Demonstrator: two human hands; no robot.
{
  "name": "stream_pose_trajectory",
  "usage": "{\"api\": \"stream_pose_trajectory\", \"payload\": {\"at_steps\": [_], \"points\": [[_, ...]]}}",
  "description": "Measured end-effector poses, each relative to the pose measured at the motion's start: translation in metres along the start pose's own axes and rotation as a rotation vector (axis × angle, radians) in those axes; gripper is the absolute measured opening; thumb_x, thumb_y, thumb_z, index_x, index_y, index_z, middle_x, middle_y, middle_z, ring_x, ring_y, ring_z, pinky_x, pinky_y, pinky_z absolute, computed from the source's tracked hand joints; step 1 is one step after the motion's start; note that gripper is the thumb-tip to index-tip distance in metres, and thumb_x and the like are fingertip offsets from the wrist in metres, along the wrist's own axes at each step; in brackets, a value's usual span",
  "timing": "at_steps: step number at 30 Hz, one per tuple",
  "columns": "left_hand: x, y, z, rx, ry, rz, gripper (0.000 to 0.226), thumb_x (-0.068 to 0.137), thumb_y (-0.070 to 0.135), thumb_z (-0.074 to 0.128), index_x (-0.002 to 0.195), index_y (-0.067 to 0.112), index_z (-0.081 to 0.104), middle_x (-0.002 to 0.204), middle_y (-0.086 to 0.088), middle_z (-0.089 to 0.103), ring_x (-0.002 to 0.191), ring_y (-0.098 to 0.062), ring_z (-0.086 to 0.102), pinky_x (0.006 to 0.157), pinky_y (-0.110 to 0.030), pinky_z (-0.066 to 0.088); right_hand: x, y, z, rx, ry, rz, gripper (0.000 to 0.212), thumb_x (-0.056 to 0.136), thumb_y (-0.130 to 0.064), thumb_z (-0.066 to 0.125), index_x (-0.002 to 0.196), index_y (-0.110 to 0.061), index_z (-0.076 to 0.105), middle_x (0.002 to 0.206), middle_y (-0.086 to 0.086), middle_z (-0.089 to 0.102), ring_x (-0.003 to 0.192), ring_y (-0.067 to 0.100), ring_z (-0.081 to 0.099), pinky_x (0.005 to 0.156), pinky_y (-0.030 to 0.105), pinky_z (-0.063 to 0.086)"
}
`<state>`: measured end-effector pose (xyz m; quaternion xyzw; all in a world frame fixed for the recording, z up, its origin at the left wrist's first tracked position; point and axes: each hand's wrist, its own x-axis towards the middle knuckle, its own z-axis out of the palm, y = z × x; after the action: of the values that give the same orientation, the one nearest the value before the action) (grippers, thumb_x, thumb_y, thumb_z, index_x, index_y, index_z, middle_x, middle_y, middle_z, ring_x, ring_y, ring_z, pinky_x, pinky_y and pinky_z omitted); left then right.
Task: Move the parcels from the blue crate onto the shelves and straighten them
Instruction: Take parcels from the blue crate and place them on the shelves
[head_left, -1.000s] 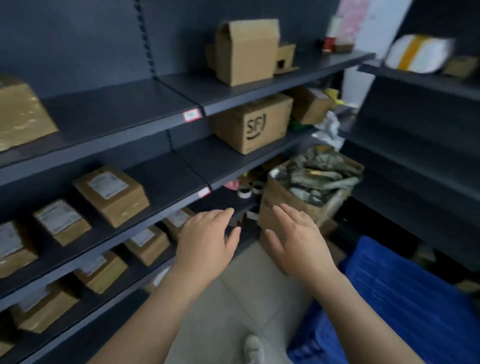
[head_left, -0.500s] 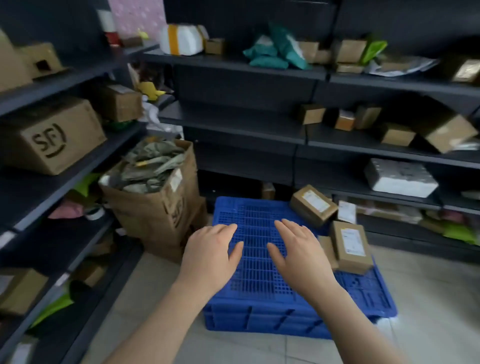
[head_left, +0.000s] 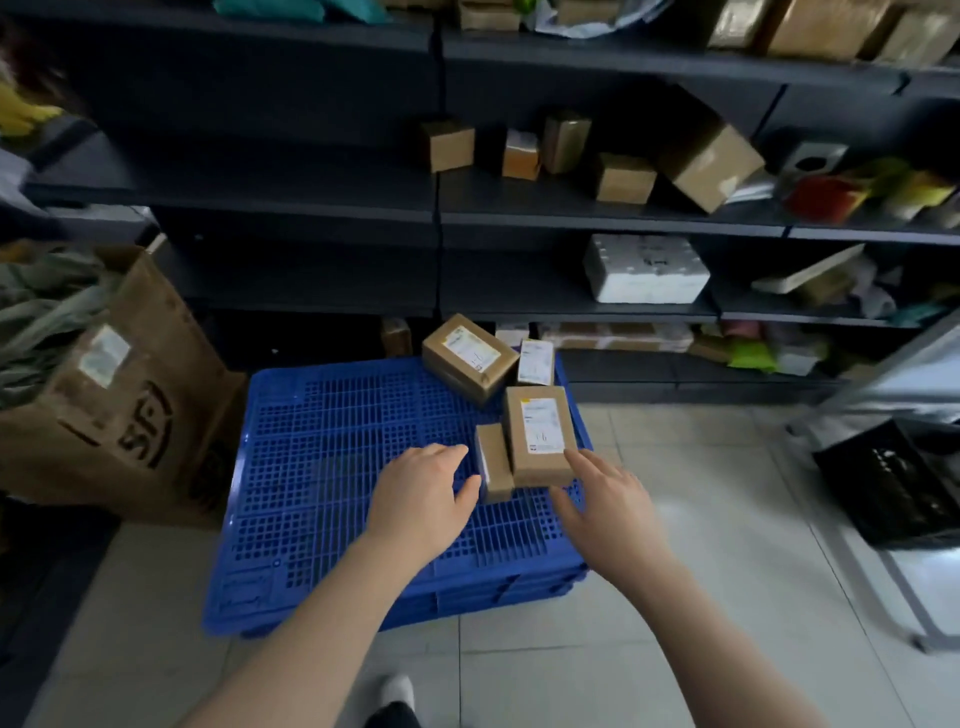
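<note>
The blue crate (head_left: 332, 467) lies flat on the tiled floor in front of dark shelves (head_left: 571, 218). Several brown parcels sit at its far right corner: a big labelled box (head_left: 467, 364), a flat labelled parcel (head_left: 540, 436), a narrow small box (head_left: 493, 462) and a white-labelled packet (head_left: 536, 362). My left hand (head_left: 421, 493) hovers open just left of the narrow box. My right hand (head_left: 602, 493) is open, its fingertips at the near corner of the flat parcel. Neither hand holds anything.
A large SF carton (head_left: 119, 405) stuffed with grey bags stands left of the crate. The shelves behind hold small cartons (head_left: 452, 148), a tilted box (head_left: 714, 166) and a white foam box (head_left: 644, 270). A black crate (head_left: 893, 483) sits on the floor at right. My shoe (head_left: 397, 691) shows below.
My view has swung right from the left-hand shelves to the blue crate. Both open hands have moved forward and down to the parcels at its right side.
</note>
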<state>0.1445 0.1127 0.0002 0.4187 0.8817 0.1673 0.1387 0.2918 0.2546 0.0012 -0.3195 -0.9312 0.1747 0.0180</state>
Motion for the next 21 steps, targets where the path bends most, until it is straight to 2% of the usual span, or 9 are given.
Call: {"api": "stream_pose_trajectory", "payload": {"at_steps": [5, 11, 17, 21], "points": [[0.056, 0.005, 0.034, -0.003, -0.11, -0.007, 0.048, 0.097, 0.041, 0.041, 0.141, 0.02, 0.041, 0.137, 0.0, 0.05, 0.123, -0.02, 0.047, 0.099, -0.034, 0.042, 0.041, 0.042, 0.014, 0.06, -0.028, 0.092, 0.044, 0.095, -0.035, 0.047, 0.137, -0.025, 0.041, 0.137, -0.008, 0.049, 0.121, 0.014, 0.047, 0.101, 0.028, 0.036], [0.128, -0.002, 0.081, 0.034, -0.298, -0.019, 0.047, 0.097, 0.04, 0.042, 0.139, 0.017, 0.044, 0.137, -0.002, 0.049, 0.122, -0.021, 0.047, 0.098, -0.036, 0.043, 0.099, 0.077, 0.036, 0.118, -0.071, 0.171, 0.04, 0.096, -0.031, 0.047, 0.135, -0.027, 0.042, 0.125, -0.009, 0.052, 0.114, 0.014, 0.048, 0.096, 0.026, 0.038], [0.185, -0.008, 0.131, 0.06, -0.441, -0.046, 0.045, 0.097, 0.04, 0.042, 0.134, 0.014, 0.046, 0.134, -0.005, 0.05, 0.12, -0.024, 0.049, 0.095, -0.039, 0.045, 0.145, 0.12, 0.078, 0.143, -0.173, 0.293, 0.051, 0.098, -0.035, 0.043, 0.146, -0.025, 0.029, 0.15, -0.001, 0.034, 0.137, 0.019, 0.03, 0.11, 0.031, 0.029], [0.211, -0.015, 0.172, 0.028, -0.499, -0.103, 0.052, 0.097, 0.038, 0.043, 0.142, 0.015, 0.036, 0.14, -0.006, 0.045, 0.123, -0.024, 0.046, 0.098, -0.038, 0.044, 0.169, 0.15, 0.117, 0.17, -0.237, 0.347, 0.054, 0.098, -0.036, 0.042, 0.148, -0.026, 0.024, 0.153, 0.0, 0.029, 0.139, 0.02, 0.027, 0.11, 0.033, 0.029]]}}
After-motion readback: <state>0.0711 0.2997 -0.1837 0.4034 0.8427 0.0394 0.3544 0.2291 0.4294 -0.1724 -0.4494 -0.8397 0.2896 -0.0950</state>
